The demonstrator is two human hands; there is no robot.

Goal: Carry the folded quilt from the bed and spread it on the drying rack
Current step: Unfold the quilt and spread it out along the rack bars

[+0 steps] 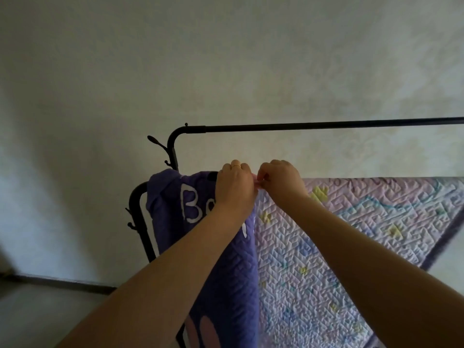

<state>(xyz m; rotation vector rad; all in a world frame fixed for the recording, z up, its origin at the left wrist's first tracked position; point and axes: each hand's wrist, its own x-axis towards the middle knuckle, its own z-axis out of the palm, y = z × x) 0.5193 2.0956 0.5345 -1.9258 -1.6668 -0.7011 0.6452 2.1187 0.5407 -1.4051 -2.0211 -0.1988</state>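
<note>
Quilt (326, 234) over drying rack (301, 127) — white letters "Bo" partly legible.

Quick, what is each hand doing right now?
Left hand: closed, gripping the quilt at its top edge.
Right hand: closed, pinching the same edge beside it.

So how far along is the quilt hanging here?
Carrying looks done: the quilt already drapes over the drying rack's lower bar. In hand: the left hand and right hand pinch its top edge beside a purple blanket. Left: evening it out, since its bottom edge hangs slanted. The upper bar is bare.
</note>
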